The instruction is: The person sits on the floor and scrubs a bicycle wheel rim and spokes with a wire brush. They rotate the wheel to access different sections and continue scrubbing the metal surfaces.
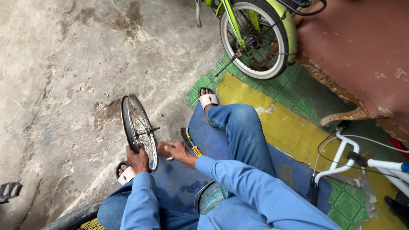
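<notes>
The left hand [137, 158] clamped the wheel rim [138, 130] upright; the right hand [175, 152], beside it, seemingly pinched something small.

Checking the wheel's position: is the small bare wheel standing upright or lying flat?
Upright. The wheel stands on its rim on the concrete floor, steadied by the left hand at its lower edge.

Around you stand a green bicycle [255, 36], a white bicycle frame [366, 164], a reddish wooden cabinet [362, 51], a loose pedal [9, 190] and a black tyre [72, 218].
</notes>
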Available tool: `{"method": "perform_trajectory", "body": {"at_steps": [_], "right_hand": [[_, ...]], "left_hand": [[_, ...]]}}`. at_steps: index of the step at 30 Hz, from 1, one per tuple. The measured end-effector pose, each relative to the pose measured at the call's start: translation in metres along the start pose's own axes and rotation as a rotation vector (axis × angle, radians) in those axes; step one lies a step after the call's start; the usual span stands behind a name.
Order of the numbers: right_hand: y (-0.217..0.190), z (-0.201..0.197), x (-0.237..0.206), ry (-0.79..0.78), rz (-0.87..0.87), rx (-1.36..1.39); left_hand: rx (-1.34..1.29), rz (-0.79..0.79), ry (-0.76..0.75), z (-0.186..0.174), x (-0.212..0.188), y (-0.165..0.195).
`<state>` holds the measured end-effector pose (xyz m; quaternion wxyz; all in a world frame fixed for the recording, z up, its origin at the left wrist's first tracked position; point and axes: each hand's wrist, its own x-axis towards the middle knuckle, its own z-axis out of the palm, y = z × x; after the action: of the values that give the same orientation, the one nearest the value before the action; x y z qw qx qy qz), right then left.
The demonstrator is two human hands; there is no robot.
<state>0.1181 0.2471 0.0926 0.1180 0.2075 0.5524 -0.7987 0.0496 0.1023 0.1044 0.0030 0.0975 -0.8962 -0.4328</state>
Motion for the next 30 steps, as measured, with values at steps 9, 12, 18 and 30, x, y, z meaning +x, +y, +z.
{"method": "perform_trajectory", "body": {"at_steps": [9, 12, 18, 30], "right_hand": [[-0.02, -0.042, -0.02, 0.125, 0.001, 0.047], [-0.016, -0.052, -0.021, 0.241, -0.098, -0.124], [-0.004, -0.067, -0.019, 0.314, -0.157, -0.172], [-0.02, -0.094, -0.017, 0.199, -0.378, -0.18]], "left_hand": [[-0.148, 0.096, -0.014, -0.002, -0.017, 0.016], [-0.149, 0.181, 0.012, -0.001, -0.022, 0.014], [-0.113, 0.303, -0.055, -0.005, -0.025, 0.018], [-0.156, 0.335, 0.005, -0.044, -0.026, 0.074]]}}
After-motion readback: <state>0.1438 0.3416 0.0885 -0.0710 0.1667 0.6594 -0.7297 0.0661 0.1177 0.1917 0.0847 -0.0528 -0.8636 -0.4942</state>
